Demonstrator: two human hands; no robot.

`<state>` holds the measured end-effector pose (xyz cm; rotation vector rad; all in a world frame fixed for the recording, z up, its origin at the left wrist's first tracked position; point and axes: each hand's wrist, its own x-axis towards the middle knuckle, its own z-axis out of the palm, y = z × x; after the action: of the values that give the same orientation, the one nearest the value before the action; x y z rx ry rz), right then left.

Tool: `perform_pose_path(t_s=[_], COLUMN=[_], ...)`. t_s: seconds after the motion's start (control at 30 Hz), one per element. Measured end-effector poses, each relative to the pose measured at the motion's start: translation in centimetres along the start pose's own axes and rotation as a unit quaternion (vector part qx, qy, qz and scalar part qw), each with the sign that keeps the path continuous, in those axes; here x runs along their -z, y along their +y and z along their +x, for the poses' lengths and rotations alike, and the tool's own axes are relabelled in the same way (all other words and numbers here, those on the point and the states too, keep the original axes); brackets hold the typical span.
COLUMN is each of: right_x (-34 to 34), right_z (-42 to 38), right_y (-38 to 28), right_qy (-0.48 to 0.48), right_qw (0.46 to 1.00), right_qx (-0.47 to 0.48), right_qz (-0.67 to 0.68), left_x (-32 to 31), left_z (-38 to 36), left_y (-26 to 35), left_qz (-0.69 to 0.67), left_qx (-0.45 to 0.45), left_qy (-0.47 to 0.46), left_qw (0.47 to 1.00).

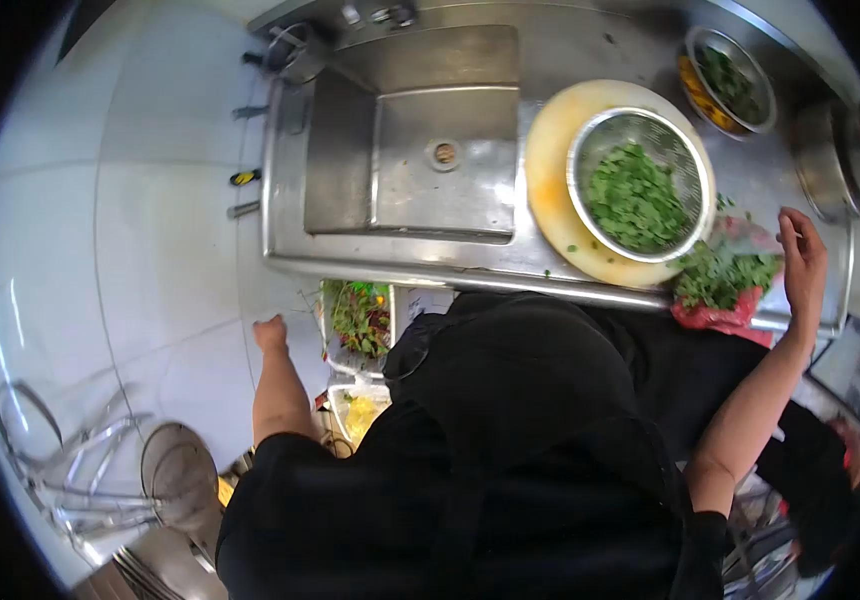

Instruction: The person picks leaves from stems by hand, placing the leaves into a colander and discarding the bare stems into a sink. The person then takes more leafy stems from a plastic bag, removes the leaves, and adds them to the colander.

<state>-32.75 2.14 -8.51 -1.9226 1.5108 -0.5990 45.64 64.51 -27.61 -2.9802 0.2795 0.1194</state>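
My left hand [270, 333] is out over the floor to the left of a metal tray [391, 335] of leafy stems [358, 318]. Its fingers are curled closed, and whatever they may hold is hidden. At the counter's right end, my right hand [803, 250] is raised with fingers partly bent and apart, nothing visible in them. Just beside it lies a red and clear plastic bag [712, 316] with leafy herbs [728, 276] spilling out. A steel colander [691, 165] of picked green leaves [637, 198] rests on a round cutting board [553, 150].
A steel sink [445, 195] is left of the board. Bowls of greens and something yellow [727, 82] and steel pots [823, 160] stand at the back right. Below the counter is a container with yellow contents [362, 412]. A metal stool [178, 462] stands on the floor.
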Motion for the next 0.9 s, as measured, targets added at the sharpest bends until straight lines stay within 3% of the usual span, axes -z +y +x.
perform_pose_path(t_s=[0.03,0.07,0.1,0.13,0.17,0.23,0.3,0.33,0.4,0.47,0.57,0.6,0.7,0.73,0.77,0.8,0.9], right_x=[0.9,1.5,1.7,2.1,2.5,3.3,3.8,3.8,2.8,2.0,0.3,-0.1,-1.4,-1.9,-2.2,-2.5,-2.2], right_z=[-0.6,-1.3,-1.8,-2.2,-2.4,-2.7,-3.1,-3.2,-3.3,-3.2,-3.0,-3.1,-3.0,-3.0,-3.0,-3.1,-2.8], right_y=[0.9,1.0,0.7,1.4,2.2,2.8,3.1,3.5,4.1,4.9,7.9,8.7,9.5,9.2,9.5,10.1,10.4], right_qy=[0.008,0.022,0.039,0.046,0.054,0.076,0.076,0.071,0.051,-0.028,-0.103,-0.095,-0.137,-0.167,-0.198,-0.182,-0.122], right_qw=[1.0,0.999,0.998,0.997,0.997,0.996,0.992,0.991,0.993,0.991,0.981,0.981,0.969,0.955,0.938,0.945,0.95], right_qx=[0.013,0.001,-0.015,-0.012,-0.01,0.002,-0.072,-0.084,-0.098,-0.13,-0.129,-0.134,-0.136,-0.176,-0.216,-0.193,-0.221], right_qz=[0.019,0.033,0.044,0.053,0.062,0.034,0.075,0.072,0.046,0.016,-0.104,-0.105,-0.157,-0.172,-0.186,-0.191,-0.182], left_x=[0.2,-0.8,-2.6,3.1,7.3,14.2,19.4,21.5,25.0,28.2,28.5,28.4,27.8,27.8,27.9,27.9,27.4], left_z=[1.0,4.7,8.1,6.1,3.9,3.5,2.1,0.8,-3.2,-9.3,-16.9,-20.7,-29.5,-31.9,-34.1,-35.7,-37.3], left_y=[-0.5,-3.5,-2.8,1.9,8.2,15.8,24.1,27.9,35.7,42.5,50.7,52.9,56.3,56.7,57.0,57.2,56.8], left_qz=[0.102,0.091,-0.03,0.187,-0.132,-0.212,-0.375,-0.384,-0.508,-0.491,-0.521,-0.546,-0.487,-0.453,-0.447,-0.44,-0.418], left_qx=[-0.142,-0.175,-0.173,-0.166,-0.049,-0.118,-0.203,-0.219,-0.332,-0.42,-0.55,-0.552,-0.666,-0.698,-0.73,-0.759,-0.772], left_qy=[0.068,0.057,0.191,0.247,0.329,0.338,0.299,0.291,0.191,0.137,0.033,-0.03,-0.116,-0.148,-0.166,-0.183,-0.213], left_qw=[0.982,0.979,0.966,0.936,0.934,0.909,0.854,0.849,0.771,0.751,0.651,0.63,0.553,0.534,0.49,0.444,0.43])
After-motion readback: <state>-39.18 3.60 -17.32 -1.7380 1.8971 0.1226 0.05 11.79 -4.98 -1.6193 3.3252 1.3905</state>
